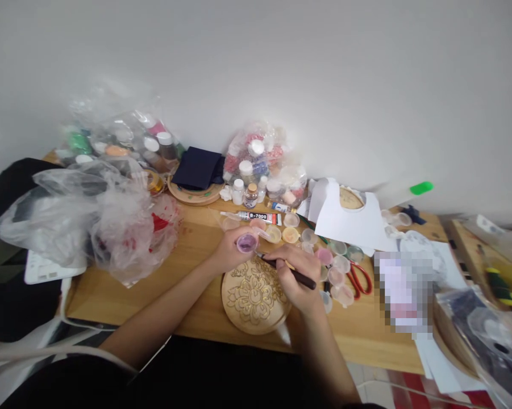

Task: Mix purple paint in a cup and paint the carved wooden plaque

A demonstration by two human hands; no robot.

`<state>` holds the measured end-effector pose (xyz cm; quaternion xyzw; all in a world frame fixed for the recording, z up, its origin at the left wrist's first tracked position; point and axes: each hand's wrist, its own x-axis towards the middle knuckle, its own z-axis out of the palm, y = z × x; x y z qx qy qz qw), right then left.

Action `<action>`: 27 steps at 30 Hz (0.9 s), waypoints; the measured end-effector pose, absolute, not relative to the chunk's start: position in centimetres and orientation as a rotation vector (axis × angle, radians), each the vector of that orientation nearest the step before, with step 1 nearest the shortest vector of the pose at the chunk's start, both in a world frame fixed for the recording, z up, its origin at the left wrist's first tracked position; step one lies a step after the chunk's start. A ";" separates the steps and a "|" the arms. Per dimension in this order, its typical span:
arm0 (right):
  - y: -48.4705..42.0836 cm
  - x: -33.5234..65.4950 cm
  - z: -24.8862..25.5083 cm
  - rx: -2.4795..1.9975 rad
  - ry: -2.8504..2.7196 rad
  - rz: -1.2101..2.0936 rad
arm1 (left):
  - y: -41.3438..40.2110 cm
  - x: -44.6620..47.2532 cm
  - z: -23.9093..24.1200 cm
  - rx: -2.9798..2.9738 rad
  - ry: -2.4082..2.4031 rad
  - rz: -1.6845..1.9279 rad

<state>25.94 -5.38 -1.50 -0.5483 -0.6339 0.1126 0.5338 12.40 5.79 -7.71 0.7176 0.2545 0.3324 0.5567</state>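
Where hands work, glue tube labelled "B-7000".

Beside the tan disc with raised floral pattern: lilac cup, dark brown pen, red-handled scissors, navy cloth behind.

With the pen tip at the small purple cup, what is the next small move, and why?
Probably carry the pen in the right hand from the purple cup, held in the left hand, down to the round wooden disc: the tip sits by the cup and the carved flower lies just below.
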 end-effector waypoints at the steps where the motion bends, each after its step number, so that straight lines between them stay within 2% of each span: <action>1: -5.4 25.9 -1.5 -1.318 -1.500 0.262 | 5.8 12.4 -7.7 1.696 0.599 0.787; 27: -4.9 26.4 -2.1 -1.210 -1.499 0.297 | 5.7 12.2 -8.2 1.802 0.665 0.782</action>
